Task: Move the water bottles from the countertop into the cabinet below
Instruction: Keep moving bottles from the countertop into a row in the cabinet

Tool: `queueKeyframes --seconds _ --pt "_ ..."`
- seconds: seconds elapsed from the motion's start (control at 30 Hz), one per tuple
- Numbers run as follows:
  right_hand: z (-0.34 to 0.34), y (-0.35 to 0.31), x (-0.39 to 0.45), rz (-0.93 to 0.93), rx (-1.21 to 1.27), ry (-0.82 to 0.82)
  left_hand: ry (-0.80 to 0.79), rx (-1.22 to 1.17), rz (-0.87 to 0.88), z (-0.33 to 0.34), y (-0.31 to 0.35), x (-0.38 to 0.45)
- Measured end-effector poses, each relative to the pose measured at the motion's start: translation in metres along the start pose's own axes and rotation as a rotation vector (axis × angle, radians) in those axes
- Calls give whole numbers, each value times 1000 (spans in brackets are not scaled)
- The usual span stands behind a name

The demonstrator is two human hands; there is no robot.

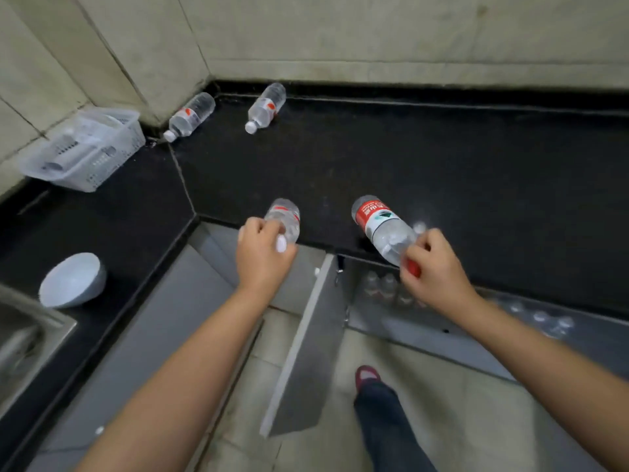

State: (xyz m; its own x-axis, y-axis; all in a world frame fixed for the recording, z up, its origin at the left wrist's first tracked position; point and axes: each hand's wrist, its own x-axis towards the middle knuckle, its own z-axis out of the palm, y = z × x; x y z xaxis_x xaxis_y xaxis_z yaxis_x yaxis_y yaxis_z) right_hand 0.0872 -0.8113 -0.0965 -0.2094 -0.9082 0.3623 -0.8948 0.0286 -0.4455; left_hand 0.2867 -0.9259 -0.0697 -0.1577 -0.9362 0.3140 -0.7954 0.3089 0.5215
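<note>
My left hand [263, 257] grips a small clear water bottle [286, 216] by its white-capped neck, held over the front edge of the black countertop [442, 172]. A larger bottle with a red label [377, 221] is gripped at its red-capped neck by my right hand [434, 267]. Two more clear bottles lie on their sides at the back corner, one against the wall [190, 116], the other to its right [266, 106]. Below the counter edge the cabinet door [306, 349] stands open, and several bottles [381, 286] stand inside.
A white plastic basket [85, 151] sits at the left by the tiled wall. An overturned white bowl [73, 279] rests near the steel sink [23, 335]. My leg and red shoe [367, 376] are on the tiled floor beside the open door.
</note>
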Motion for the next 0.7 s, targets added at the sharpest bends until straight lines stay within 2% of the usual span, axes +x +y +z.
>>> queueKeyframes --seconds 0.07,0.13,0.2,0.4,0.57,0.7 --pt "-33 -11 -36 111 59 40 -7 -54 65 -12 27 -23" --pt "-64 -15 -63 241 99 78 -97 -82 51 -16 53 -43" --pt "-90 -10 -86 375 93 44 -220 -78 33 -11 72 -69" --pt "-105 38 -171 748 29 -408 -632 -99 -46 56 109 -174" --pt "-84 115 -236 869 -21 -519 -858 -66 -73 139 142 -232" --pt "-56 196 -258 885 40 -498 -904 18 -99 221 163 -248"
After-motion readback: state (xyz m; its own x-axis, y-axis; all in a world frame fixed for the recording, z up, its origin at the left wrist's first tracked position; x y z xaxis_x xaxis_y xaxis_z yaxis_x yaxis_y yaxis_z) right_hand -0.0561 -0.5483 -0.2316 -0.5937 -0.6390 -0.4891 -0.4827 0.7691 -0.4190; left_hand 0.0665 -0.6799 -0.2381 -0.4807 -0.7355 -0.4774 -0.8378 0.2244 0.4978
